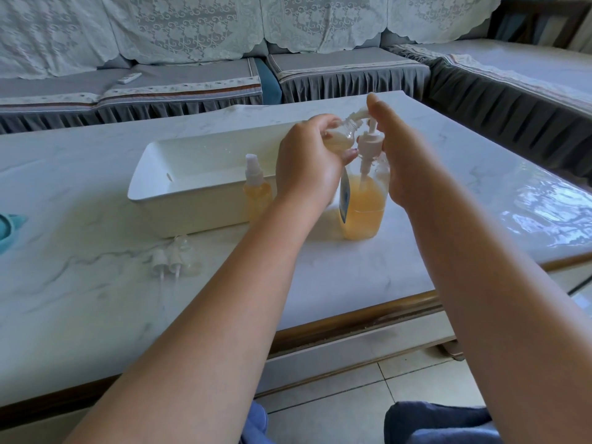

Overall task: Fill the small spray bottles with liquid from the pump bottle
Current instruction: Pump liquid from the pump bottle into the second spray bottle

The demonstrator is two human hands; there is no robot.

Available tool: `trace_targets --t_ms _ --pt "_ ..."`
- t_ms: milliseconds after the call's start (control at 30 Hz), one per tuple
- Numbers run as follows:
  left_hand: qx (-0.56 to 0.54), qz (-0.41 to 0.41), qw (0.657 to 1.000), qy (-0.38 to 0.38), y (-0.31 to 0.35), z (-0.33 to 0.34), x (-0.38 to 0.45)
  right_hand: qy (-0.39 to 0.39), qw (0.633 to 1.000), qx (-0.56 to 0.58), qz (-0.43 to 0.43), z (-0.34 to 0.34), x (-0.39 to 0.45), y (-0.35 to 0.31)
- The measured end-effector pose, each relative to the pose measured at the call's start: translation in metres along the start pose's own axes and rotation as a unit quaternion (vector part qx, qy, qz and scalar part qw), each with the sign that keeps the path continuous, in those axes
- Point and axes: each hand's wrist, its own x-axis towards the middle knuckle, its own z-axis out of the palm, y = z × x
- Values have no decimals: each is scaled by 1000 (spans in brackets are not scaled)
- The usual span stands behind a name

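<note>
A clear pump bottle [363,206] about half full of orange liquid stands on the marble table [352,277]. My right hand [397,145] rests on its white pump head, fingers extended over the top. My left hand [307,165] grips a small clear bottle [341,136], tilted with its open neck against the pump's spout; some pale liquid is inside. A filled small spray bottle [257,187] with a white sprayer stands to the left, in front of the tray. Two loose spray heads [169,257] with dip tubes lie nearer the front, beside a clear cap.
A white rectangular tray [179,200] sits behind the bottles. A teal object [8,230] shows at the table's left edge. Sofas with lace covers surround the far and right sides, with a remote [129,77] on a cushion. The table's wooden edge runs near my knees.
</note>
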Motion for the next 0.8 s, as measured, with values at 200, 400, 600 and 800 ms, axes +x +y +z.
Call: trace_targets --t_ms 200,400,600,800 --pt "14 5 1000 2 0 -1 -1 -9 1000 -6 -1 -1 -1 -1" --pt "20 2 1000 -11 -3 1 -3 33 999 20 -31 -1 1 2" --pt "5 -5 1000 -11 -6 3 -1 32 999 9 -33 -1 0 2" --pt "-3 2 1000 8 -3 1 2 4 1000 7 -11 1 2 1"
